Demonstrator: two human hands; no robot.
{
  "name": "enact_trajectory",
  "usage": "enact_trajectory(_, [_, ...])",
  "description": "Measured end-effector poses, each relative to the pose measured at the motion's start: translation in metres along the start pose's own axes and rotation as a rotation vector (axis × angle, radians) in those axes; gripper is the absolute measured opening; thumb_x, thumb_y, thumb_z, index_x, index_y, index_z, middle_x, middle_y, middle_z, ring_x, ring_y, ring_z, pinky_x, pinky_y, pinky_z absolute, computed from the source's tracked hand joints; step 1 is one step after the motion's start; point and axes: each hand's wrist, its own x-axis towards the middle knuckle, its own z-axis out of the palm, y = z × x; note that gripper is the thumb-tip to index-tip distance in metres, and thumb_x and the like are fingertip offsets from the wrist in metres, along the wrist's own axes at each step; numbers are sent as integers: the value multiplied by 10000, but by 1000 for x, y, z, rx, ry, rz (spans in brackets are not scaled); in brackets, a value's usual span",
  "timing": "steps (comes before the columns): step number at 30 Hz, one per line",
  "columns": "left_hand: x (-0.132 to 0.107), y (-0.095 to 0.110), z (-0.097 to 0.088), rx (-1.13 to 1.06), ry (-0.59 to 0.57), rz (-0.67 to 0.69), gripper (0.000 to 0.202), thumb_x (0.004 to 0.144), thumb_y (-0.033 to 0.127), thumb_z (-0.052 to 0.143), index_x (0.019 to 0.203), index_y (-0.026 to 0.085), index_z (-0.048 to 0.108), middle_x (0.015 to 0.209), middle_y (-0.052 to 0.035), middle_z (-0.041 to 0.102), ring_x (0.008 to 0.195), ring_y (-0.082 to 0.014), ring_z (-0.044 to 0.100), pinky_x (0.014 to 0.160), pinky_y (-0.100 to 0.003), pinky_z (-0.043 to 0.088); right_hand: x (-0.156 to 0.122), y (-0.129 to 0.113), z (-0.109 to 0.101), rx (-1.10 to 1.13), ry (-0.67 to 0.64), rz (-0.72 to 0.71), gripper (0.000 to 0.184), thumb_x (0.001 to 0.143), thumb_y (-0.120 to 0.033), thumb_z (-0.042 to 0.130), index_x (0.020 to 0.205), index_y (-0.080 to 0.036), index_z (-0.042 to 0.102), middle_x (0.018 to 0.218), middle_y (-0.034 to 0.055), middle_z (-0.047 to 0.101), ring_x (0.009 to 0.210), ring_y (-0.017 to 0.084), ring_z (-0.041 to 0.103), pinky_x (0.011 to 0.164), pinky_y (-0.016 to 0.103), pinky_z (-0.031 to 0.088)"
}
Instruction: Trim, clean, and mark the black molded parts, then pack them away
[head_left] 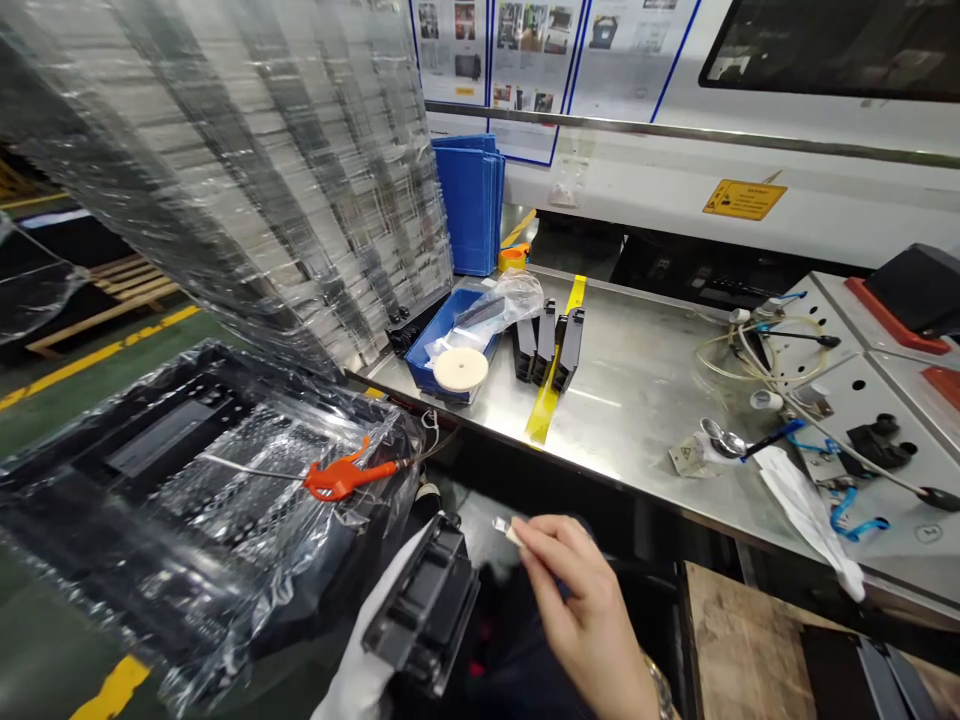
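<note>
We see the right hand low in the middle of the view, bare, its fingers pinched shut on a small pale piece held at the fingertips. Just to its left the left hand, in a white glove, holds a black plastic part; its fingers are wrapped round the underside and mostly hidden, so we can only say they are closed on the part. The small pale piece sits close beside the upper edge of the black plastic part, and we cannot tell whether the two touch.

Both hands are below the front edge of the steel table. On the table a strip of yellow tape runs across the surface, and three upright black parts stand in a row on it. Left of them is a blue tray with a round white disc and a clear bag resting over it. A roll of orange tape lies further back, near a stack of blue bins.

To the left, a black crate lined with clear plastic holds an orange air gun on top. Behind it rises a tall stack of clear trays. At the right side of the table lie coiled tubing and a white rag.
</note>
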Motion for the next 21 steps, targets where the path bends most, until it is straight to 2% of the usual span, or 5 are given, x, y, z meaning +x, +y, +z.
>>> enact_trajectory(3, [-5,20,19,371,-43,289,837,504,125,880,1286,247,606,1380,-73,565,1346,-369,416,1170,-383,313,-2,-4,-5,-68,-69,-23,316,964,-92,473,1204,-238,618,972,58,621,882,187,567,774,344,486])
enact_trajectory(7, [-5,24,27,588,-14,474,827,529,151,867,1307,219,596,1345,-116,568,1303,-393,450,1156,-391,319,-4,-6,-10,-114,-52,-22,322,962,-91,461,1203,-239,616,980,66,625,879,193,568,762,347,486])
enact_trajectory(11, [-8,24,15,533,-39,401,818,495,131,868,1272,220,631,1394,-105,539,1377,-413,347,1195,-411,250,-6,-2,-13,-84,-105,-28,319,970,-120,454,1213,-237,624,1000,71,637,893,192,580,795,346,485])
enact_trajectory(15, [-12,26,4,469,-35,303,629,593,238,846,1198,240,675,1375,-92,565,1389,-379,349,1221,-422,197,-4,6,-14,132,-132,218,244,996,-297,471,1016,-194,691,852,53,671,807,172,614,750,296,482])
enact_trajectory(21, [-14,28,12,572,-126,312,420,887,453,593,1197,170,607,1314,-108,577,1216,-292,533,1042,-549,427,0,12,-3,581,-404,564,575,889,-647,533,725,-110,656,478,-51,434,442,56,352,455,204,270])
